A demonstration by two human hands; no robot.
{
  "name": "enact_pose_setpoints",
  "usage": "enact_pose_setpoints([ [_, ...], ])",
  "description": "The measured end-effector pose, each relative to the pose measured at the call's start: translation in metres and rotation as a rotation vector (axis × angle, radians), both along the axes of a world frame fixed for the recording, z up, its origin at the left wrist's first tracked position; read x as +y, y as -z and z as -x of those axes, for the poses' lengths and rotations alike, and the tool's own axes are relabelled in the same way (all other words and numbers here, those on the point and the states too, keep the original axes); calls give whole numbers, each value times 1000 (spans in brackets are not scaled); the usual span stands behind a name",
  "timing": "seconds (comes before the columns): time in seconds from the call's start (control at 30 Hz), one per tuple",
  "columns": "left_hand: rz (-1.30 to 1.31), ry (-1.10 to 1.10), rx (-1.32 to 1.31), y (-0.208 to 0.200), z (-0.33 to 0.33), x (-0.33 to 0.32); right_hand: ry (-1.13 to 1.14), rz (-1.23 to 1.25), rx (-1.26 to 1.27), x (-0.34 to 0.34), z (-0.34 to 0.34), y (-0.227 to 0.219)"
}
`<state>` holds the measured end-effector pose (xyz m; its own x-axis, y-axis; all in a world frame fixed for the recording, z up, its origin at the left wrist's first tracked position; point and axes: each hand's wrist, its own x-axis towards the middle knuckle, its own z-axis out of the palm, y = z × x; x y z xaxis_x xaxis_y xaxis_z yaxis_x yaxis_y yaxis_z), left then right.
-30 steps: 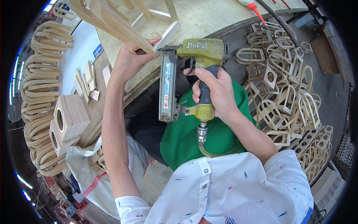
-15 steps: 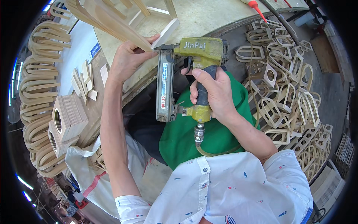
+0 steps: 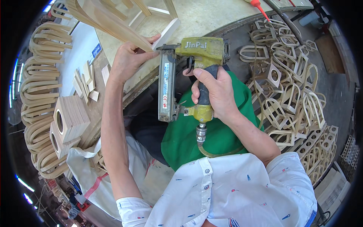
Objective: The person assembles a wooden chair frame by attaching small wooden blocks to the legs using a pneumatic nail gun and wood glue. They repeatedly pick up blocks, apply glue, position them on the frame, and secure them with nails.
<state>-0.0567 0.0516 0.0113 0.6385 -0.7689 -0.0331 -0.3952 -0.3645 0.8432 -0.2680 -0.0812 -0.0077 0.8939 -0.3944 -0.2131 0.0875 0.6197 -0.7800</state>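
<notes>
My right hand is wrapped round the black grip of a yellow-green pneumatic nail gun, its index finger at the trigger. The gun's nose touches or nearly touches the corner of a wooden frame on the workbench. That corner is pinched by my left hand, thumb on the near side and fingers on the far side, where a curved strip meets a flat pale crosspiece. The long grey magazine hangs down toward me. An air hose runs from the handle's metal coupling.
Bent wooden arches stand stacked at the left, by square blocks with round holes and loose wood strips. On the floor at right lies a heap of arched frames. A red-tipped bottle lies at the bench's far edge.
The nail gun and both hands have shifted very slightly to the left and up. My grips on the gun and the frame stay the same.
</notes>
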Motion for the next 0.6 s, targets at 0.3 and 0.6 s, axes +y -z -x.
enact_pose_setpoints([
  [0.3, 21, 28, 55, 1, -4, 2, 18, -10, 6, 1, 0, 3],
  [0.6, 53, 39, 101, 1, -1, 1, 6, 31, 34, 2, 0, 2],
])
